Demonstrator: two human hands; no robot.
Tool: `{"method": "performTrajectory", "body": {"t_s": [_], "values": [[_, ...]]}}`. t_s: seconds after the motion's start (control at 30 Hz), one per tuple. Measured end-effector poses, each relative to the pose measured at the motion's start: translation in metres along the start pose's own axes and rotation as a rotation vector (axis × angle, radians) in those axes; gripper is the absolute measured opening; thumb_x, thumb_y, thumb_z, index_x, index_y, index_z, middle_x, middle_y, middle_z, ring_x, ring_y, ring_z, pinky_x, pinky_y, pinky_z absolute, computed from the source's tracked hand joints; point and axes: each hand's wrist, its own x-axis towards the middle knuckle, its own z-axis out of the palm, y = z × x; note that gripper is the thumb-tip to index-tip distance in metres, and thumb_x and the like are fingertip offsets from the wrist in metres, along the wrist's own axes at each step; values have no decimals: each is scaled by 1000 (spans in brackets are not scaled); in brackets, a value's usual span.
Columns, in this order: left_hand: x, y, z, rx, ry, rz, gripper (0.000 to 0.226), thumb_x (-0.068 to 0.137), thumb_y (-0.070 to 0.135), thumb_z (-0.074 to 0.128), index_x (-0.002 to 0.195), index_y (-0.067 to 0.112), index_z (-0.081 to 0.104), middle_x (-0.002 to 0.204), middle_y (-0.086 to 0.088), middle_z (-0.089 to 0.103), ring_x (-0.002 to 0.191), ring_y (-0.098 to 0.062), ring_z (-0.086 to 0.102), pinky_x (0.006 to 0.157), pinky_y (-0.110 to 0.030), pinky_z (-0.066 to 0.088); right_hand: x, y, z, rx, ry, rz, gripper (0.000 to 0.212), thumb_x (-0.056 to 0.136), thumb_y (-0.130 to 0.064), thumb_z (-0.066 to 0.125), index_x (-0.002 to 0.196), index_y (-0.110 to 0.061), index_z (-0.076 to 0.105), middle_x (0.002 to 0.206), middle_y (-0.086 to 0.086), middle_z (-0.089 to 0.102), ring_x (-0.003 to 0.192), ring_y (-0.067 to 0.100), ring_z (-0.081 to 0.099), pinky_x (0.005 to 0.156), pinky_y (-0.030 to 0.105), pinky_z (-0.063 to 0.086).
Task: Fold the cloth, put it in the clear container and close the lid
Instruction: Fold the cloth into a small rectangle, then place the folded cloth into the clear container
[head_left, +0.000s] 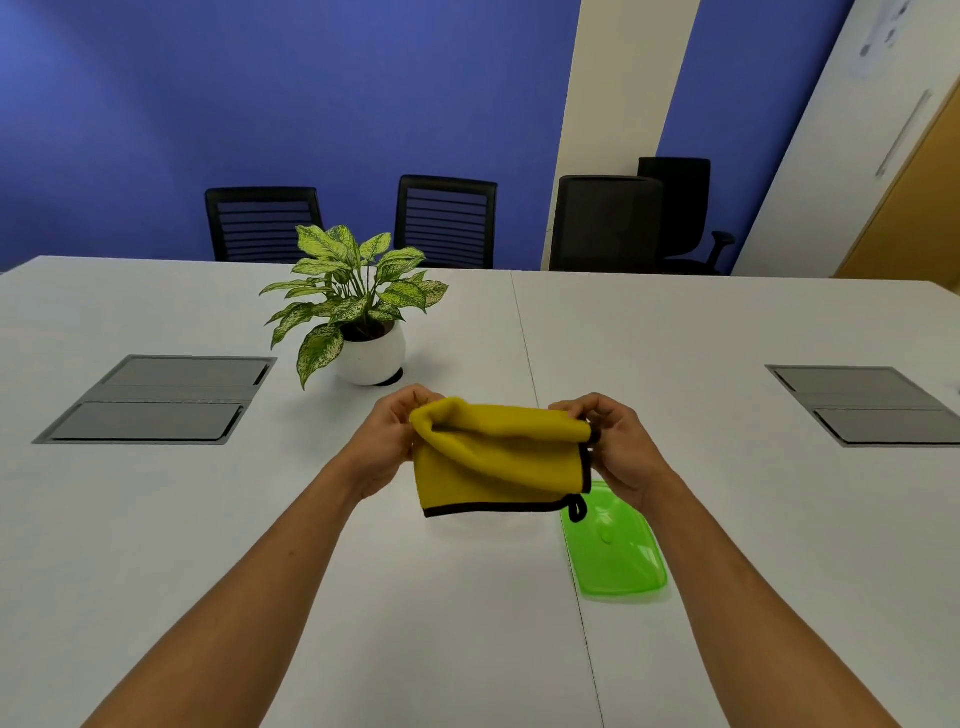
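Above the white table (467, 597), the left hand (387, 441) and right hand (618, 447) each pinched a top corner of the folded yellow cloth (498, 462), holding it up beside the green lid (613, 556).

I see a white counter (675, 364) carrying a potted plant (358, 312) at the far middle, a green lid (615, 551) lying flat nearer me, and two grey hatches (156, 397) set flush.

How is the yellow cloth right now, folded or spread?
Folded, held in the air: the yellow cloth is doubled over between left hand and right hand.
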Motion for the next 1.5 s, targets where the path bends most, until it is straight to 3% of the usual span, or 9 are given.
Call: {"method": "performTrajectory", "body": {"t_s": [0.17,0.43,0.7,0.83,0.97,1.07,1.2,1.3,1.5], "values": [[2,-1,-10,105,-110,-35,47,94,-10,41,72,25,63,117,4,64,94,-23,64,57,-32,53,5,8,-3,24,-42,81,46,91,14,38,72,-22,60,89,11,56,65,19,51,47,28,43],[20,-19,-12,-27,-40,-73,60,90,-19,32,62,21,66,124,-6,60,112,-33,56,60,-31,55,26,23,-6,101,-9,130,55,81,24,31,61,-16,63,106,12,64,87,31,59,56,36,53],[49,-42,-25,-257,-25,-266,22,85,22,55,75,5,65,116,-16,65,100,-32,62,74,-35,57,63,40,-25,129,36,249,19,85,-4,50,72,-3,63,108,13,59,92,31,56,72,44,52],[69,-60,-26,84,12,-259,8,86,15,71,91,12,65,117,-9,59,103,-27,60,75,-29,53,87,57,-27,-148,58,217,21,75,13,65,73,-8,63,104,9,56,82,24,56,69,35,46],[95,-81,-27,372,87,-248,16,84,11,73,98,16,68,131,-5,50,115,-29,55,88,-39,52,111,79,-28,-279,120,229,30,72,15,66,80,-13,69,94,8,62,87,26,59,72,34,51],[121,-103,-27,682,160,-207,17,84,11,72,100,17,68,133,-7,47,123,-25,46,100,-32,39,129,101,-24,-513,125,169,31,73,10,67,93,-12,72,113,6,58,106,25,57,91,38,51],[145,-135,-30,849,138,-242,21,87,5,66,106,13,63,143,-11,39,129,-28,42,96,-22,29,156,127,-23,-770,106,135,35,75,10,61,104,-9,71,126,12,51,119,24,48,105,28,36],[155,-158,-31,933,27,-268,27,88,-3,60,109,13,55,145,-10,32,116,-28,46,86,-22,39,171,148,-24,-886,28,185,36,78,10,59,109,-7,68,127,14,49,120,26,47,96,19,31],[159,-189,-31,1292,-183,-306,41,85,0,64,121,10,47,144,-11,30,97,-28,52,84,-41,55,187,181,-28,-1142,-165,148,34,86,3,55,118,-5,61,130,15,41,107,32,51,89,26,41]]}}
